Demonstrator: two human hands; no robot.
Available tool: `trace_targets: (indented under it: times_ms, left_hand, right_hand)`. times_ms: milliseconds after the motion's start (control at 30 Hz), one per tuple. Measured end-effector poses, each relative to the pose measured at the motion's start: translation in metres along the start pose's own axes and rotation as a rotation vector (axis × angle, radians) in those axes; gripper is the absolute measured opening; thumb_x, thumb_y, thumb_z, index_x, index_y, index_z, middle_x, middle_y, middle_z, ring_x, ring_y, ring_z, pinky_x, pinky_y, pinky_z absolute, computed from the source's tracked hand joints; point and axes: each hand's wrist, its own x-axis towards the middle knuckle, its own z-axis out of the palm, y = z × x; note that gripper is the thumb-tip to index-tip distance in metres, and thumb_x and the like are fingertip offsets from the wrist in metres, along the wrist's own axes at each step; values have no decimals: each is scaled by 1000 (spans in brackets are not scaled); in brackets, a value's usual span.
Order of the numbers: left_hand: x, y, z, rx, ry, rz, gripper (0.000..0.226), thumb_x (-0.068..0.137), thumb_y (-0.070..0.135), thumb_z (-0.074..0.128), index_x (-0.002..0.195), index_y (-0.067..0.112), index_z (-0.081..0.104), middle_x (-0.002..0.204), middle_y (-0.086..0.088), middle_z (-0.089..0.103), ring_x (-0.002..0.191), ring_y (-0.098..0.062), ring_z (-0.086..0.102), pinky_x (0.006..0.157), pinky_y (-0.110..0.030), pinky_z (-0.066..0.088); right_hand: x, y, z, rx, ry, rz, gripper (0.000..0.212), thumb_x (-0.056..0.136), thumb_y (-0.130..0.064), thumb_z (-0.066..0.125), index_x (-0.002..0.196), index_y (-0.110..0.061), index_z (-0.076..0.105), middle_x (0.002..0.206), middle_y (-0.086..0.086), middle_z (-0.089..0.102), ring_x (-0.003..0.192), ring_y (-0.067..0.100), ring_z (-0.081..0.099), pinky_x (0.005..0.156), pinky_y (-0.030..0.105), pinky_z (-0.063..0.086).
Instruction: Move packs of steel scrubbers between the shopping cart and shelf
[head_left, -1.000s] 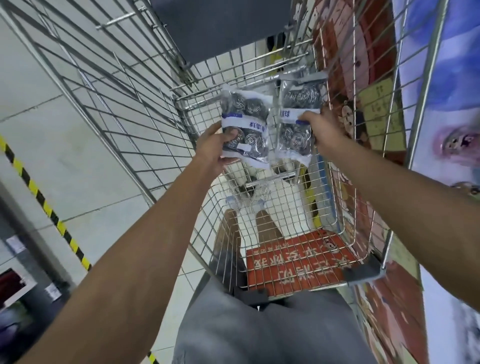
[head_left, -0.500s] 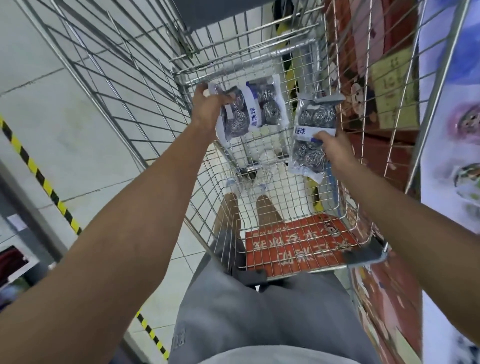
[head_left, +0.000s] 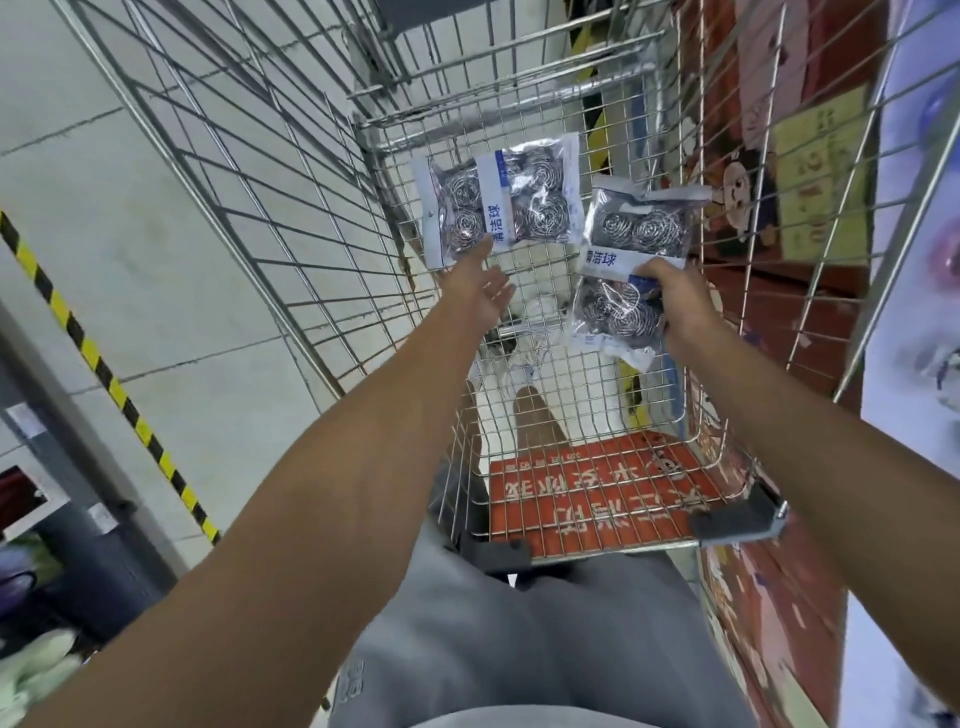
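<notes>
One clear pack of steel scrubbers (head_left: 501, 200) with a white and blue label lies sideways inside the wire shopping cart (head_left: 311, 218), near its far end. My left hand (head_left: 480, 293) hovers just below that pack, fingers spread, holding nothing. A second pack of steel scrubbers (head_left: 623, 275) hangs upright over the cart's right side, gripped at its middle by my right hand (head_left: 678, 304).
A red printed panel (head_left: 597, 499) lines the cart's near end, with grey handle ends beside it. A colourful display wall (head_left: 810, 171) stands close on the right. A tiled floor with a yellow-black striped line (head_left: 104, 369) lies to the left. My grey-trousered legs are below.
My left hand has let go of its pack, which now lies in the cart, and has opened. My right hand has kept its pack and lowered it slightly.
</notes>
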Motion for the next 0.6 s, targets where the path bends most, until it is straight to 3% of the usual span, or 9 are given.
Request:
trace_targets:
  times_ms: [100, 200, 333, 400, 467, 533, 600]
  left_hand:
    - [8, 5, 12, -125, -44, 8, 48, 96, 29, 74, 137, 7, 61, 121, -13, 57, 98, -22, 58, 95, -38, 58]
    - [14, 11, 17, -174, -59, 0, 47, 97, 28, 73, 137, 8, 62, 127, -13, 63, 109, -24, 60, 103, -42, 54]
    - [12, 15, 21, -171, -88, -16, 45, 98, 27, 72, 138, 10, 63, 140, -8, 65, 127, -23, 62, 113, -56, 41]
    - [7, 15, 22, -157, -105, 4, 33, 100, 22, 68, 131, 9, 66, 139, -10, 65, 129, -24, 62, 115, -60, 37]
    - [-1, 15, 19, -120, -106, 51, 23, 100, 17, 67, 121, 9, 67, 133, -12, 67, 128, -27, 62, 115, -60, 36]
    - [-10, 15, 13, -55, -78, 112, 24, 98, 11, 69, 122, 7, 66, 125, -11, 68, 123, -30, 63, 108, -52, 45]
    - [-25, 13, 6, 26, -51, 186, 30, 94, 5, 70, 123, 10, 66, 126, -11, 68, 120, -29, 62, 97, -43, 52]
  right_hand:
    - [-1, 2, 3, 59, -39, 58, 36, 74, -28, 74, 105, -21, 57, 83, 1, 61, 65, 18, 63, 49, 40, 56]
    - [-1, 4, 4, 74, -70, 85, 55, 70, -29, 74, 122, -19, 57, 87, 5, 63, 67, 24, 65, 56, 43, 58]
    - [-9, 10, 3, 145, -115, 129, 35, 83, -25, 71, 115, -17, 60, 78, 4, 66, 69, 25, 67, 63, 45, 61]
    - [-13, 12, 1, 156, -134, 134, 32, 86, -23, 69, 116, -16, 60, 95, 9, 66, 88, 28, 66, 84, 60, 60]
    - [-23, 12, -2, 155, -159, 127, 35, 89, -21, 67, 122, -14, 59, 111, 15, 61, 102, 32, 62, 99, 69, 50]
    - [-36, 10, -6, 155, -162, 81, 40, 91, -22, 69, 126, -6, 59, 116, 17, 63, 110, 38, 65, 102, 70, 47]
    - [-52, 9, -10, 137, -139, 18, 61, 85, -30, 79, 136, -5, 56, 130, 17, 65, 124, 40, 61, 106, 64, 47]
